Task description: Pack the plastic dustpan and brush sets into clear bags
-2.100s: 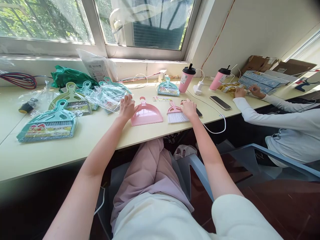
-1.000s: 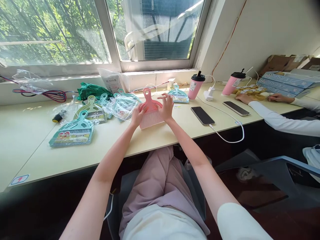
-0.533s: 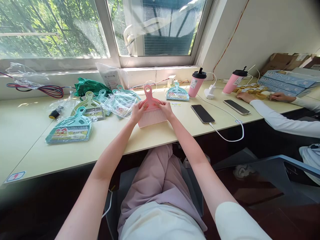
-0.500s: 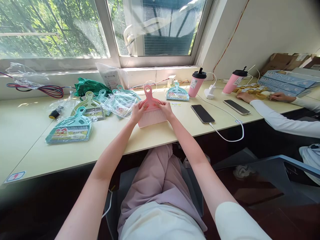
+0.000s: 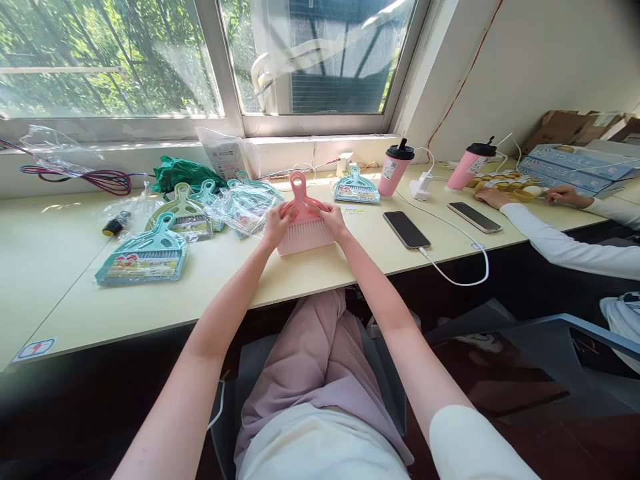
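Observation:
A pink mini dustpan and brush set (image 5: 306, 235) is held upright between my two hands, its handle with a hanging hole pointing up and its pale bristles downward. My left hand (image 5: 278, 224) grips its left side, thumb on the front. On the opposite side my right hand (image 5: 332, 221) grips it the same way. Fingers behind the dustpan are hidden. To the left, a wrapped teal dustpan set (image 5: 143, 259) lies on the table, with a green dustpan set (image 5: 183, 217) just behind it. Another teal set (image 5: 356, 188) lies beyond my right hand.
Two pink cups (image 5: 395, 170) stand at the back right near a white charger (image 5: 421, 187). A phone (image 5: 407, 230) on a cable lies right of my hands. Another person's hand (image 5: 491, 197) rests by yellow items. A green plastic bag (image 5: 183, 172) sits by the window.
The view has shifted very slightly. Both hands keep hold of the pink dustpan and brush set in nearly the same place.

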Demonstrator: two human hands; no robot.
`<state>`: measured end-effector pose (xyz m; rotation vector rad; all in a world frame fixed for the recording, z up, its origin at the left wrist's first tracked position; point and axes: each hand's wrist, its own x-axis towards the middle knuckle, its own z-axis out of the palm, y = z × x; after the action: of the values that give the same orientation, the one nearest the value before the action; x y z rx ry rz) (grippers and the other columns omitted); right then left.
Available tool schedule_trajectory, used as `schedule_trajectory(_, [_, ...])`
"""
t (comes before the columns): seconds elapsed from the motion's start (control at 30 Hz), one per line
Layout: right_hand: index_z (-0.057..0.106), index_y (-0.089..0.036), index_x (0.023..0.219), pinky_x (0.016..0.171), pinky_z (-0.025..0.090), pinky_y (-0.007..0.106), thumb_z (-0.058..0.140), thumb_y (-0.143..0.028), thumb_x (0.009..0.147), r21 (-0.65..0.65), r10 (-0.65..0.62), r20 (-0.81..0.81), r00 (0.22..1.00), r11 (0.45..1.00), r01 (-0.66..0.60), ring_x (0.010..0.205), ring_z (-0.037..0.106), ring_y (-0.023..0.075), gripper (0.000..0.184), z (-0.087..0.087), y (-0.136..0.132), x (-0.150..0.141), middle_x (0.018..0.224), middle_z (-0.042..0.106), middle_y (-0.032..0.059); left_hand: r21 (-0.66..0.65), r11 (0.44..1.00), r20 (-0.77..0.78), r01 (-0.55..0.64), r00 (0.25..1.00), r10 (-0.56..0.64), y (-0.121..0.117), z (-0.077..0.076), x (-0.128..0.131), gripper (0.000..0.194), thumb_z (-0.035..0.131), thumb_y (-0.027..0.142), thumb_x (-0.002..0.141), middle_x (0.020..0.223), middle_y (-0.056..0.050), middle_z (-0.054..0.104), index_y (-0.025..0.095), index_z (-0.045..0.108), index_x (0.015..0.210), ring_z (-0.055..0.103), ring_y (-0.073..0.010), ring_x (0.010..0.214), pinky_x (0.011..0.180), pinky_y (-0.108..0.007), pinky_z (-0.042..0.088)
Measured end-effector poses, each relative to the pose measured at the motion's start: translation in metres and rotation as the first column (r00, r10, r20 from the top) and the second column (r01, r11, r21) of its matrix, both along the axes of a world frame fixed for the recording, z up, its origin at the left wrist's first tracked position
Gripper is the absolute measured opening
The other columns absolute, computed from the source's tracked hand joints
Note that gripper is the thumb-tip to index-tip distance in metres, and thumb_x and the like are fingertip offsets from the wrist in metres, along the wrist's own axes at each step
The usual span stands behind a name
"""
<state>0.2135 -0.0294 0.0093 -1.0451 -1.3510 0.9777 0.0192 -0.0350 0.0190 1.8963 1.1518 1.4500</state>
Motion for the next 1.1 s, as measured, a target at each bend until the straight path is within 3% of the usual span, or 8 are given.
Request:
schedule_trajectory(0.13, [0.073, -0.021, 0.118, 0.101, 0.056, 0.037, 0.082, -0.064, 0.075, -0.004, 0.078, -0.055, 0.995, 0.997, -0.079, 0.115, 0.072, 0.0253, 0.061, 0.002, 0.000, 0.009, 0.117, 0.079, 0.0081, -0.052, 0.997, 0.125, 0.050, 0.991, -0.044, 0.004, -0.004, 0.000, 0.034, 0.071, 0.053, 0.082, 0.080, -0.005, 0.073, 0.019, 0.073, 0.084, 0.065, -0.0216, 0.080, 0.079, -0.033, 0.051])
schedule_trajectory(0.27, [0.061, -0.024, 0.145, 0.110, 0.052, 0.042, 0.044, -0.060, 0.104, -0.062, -0.101, 0.213, 0.972, 0.991, 0.117, 0.129, 0.067, 0.0247, 0.057, 0.000, 0.005, 0.025, 0.141, 0.071, 0.0104, -0.088, 0.996, 0.341, 0.004, 0.940, 0.027, 0.009, -0.005, -0.006, 0.038, 0.076, 0.057, 0.076, 0.079, -0.005, 0.072, 0.019, 0.072, 0.080, 0.067, -0.0222, 0.081, 0.078, -0.034, 0.053])
schedule_trajectory(0.4, [0.057, -0.019, 0.150, 0.128, 0.030, 0.054, 0.039, -0.037, 0.108, 0.110, -0.327, 0.712, 0.622, 0.926, 0.360, 0.157, 0.038, 0.0303, 0.049, -0.009, 0.010, 0.033, 0.164, 0.050, 0.0144, -0.155, 0.986, 0.524, 0.053, 0.851, 0.037, 0.012, -0.004, -0.015, 0.043, 0.084, 0.054, 0.066, 0.089, -0.007, 0.076, 0.019, 0.075, 0.089, 0.072, -0.0273, 0.093, 0.087, -0.039, 0.056])
schedule_trajectory(0.47, [0.052, -0.019, 0.154, 0.129, 0.022, 0.061, 0.042, -0.035, 0.107, 0.074, -0.227, 0.861, 0.454, 0.941, 0.329, 0.161, 0.029, 0.0323, 0.050, -0.013, 0.009, 0.032, 0.171, 0.041, 0.0146, -0.192, 0.972, 0.571, 0.134, 0.821, -0.001, 0.014, -0.005, -0.018, 0.051, 0.089, 0.049, 0.061, 0.102, -0.010, 0.079, 0.019, 0.076, 0.100, 0.072, -0.0318, 0.106, 0.095, -0.043, 0.057])
schedule_trajectory(0.57, [0.058, -0.018, 0.148, 0.124, 0.032, 0.058, 0.043, -0.036, 0.108, -0.001, -0.088, 0.932, 0.351, 0.970, 0.244, 0.150, 0.045, 0.0333, 0.047, -0.013, -0.001, 0.033, 0.162, 0.052, 0.0166, -0.231, 0.947, 0.586, 0.221, 0.809, -0.046, 0.018, -0.009, -0.020, 0.064, 0.094, 0.037, 0.050, 0.115, -0.012, 0.078, 0.019, 0.075, 0.108, 0.069, -0.0369, 0.121, 0.105, -0.048, 0.054])
schedule_trajectory(0.83, [0.082, -0.029, 0.113, 0.113, 0.042, 0.052, 0.060, -0.037, 0.100, 0.043, -0.015, 0.942, 0.336, 0.996, -0.076, 0.132, 0.059, 0.0344, 0.027, 0.003, -0.065, 0.087, 0.140, 0.070, 0.0088, -0.278, 0.906, 0.545, 0.320, 0.829, -0.126, 0.015, -0.012, -0.016, 0.063, 0.090, 0.032, 0.053, 0.123, -0.014, 0.077, 0.018, 0.073, 0.111, 0.066, -0.0381, 0.128, 0.111, -0.051, 0.052])
schedule_trajectory(0.97, [0.060, -0.032, 0.150, 0.119, 0.038, 0.057, 0.071, -0.042, 0.093, 0.038, -0.001, 0.929, 0.370, 0.995, -0.092, 0.150, 0.043, 0.0371, 0.060, 0.009, -0.048, 0.114, 0.163, 0.052, 0.0081, -0.268, 0.921, 0.505, 0.282, 0.855, -0.115, 0.012, -0.012, -0.009, 0.067, 0.089, 0.032, 0.052, 0.119, -0.013, 0.076, 0.020, 0.069, 0.115, 0.066, -0.0376, 0.127, 0.108, -0.053, 0.054])
schedule_trajectory(1.1, [0.062, -0.030, 0.148, 0.123, 0.037, 0.048, 0.076, -0.041, 0.087, -0.105, 0.149, 0.934, 0.324, 0.983, -0.149, 0.151, 0.043, 0.0335, 0.063, 0.015, -0.015, 0.123, 0.162, 0.052, 0.0081, -0.272, 0.925, 0.455, 0.267, 0.882, -0.120, 0.012, -0.012, -0.007, 0.064, 0.087, 0.038, 0.052, 0.112, -0.013, 0.076, 0.020, 0.068, 0.111, 0.068, -0.0380, 0.123, 0.104, -0.055, 0.055])
